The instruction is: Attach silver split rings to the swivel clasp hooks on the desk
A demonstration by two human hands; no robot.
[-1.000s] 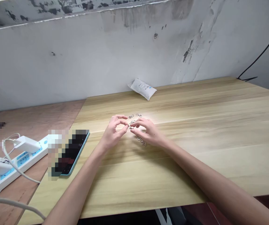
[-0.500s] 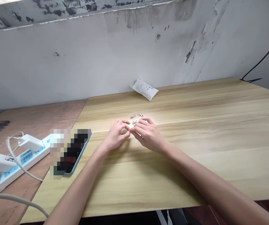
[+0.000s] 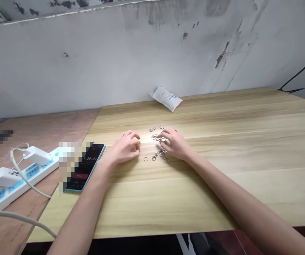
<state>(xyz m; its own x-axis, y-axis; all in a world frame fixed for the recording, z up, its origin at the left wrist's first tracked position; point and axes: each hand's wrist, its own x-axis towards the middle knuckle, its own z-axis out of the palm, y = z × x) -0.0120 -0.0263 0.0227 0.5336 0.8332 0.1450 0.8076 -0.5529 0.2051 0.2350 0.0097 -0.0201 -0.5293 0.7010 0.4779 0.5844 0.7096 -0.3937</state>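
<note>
My left hand [image 3: 126, 147] rests on the table with its fingers loosely bent, a gap between thumb and forefinger, and nothing visible in it. To its right lies a small metal ring [image 3: 145, 159], flat on the wood. My right hand [image 3: 176, 144] hovers low over a loose group of silver swivel clasps [image 3: 154, 156], its fingers curved and apart. Its fingertips are at clasps in the middle of the group; whether they touch one is hard to make out. Farther back lie two more clasps, one a small metal clasp [image 3: 152, 129] left of the right hand's fingers.
A phone [image 3: 88, 166] showing a timer lies left of my left forearm. Beyond it, a white power strip [image 3: 53, 159] with chargers and cables runs along a lower brownish surface. A white plastic packet [image 3: 166, 98] lies at the back of the wooden table [image 3: 234, 141], near the wall.
My hands were together at the fingertips and have moved apart, left hand leftward, right hand rightward. The ring and more clasps between them now show. The view has shifted slightly.
</note>
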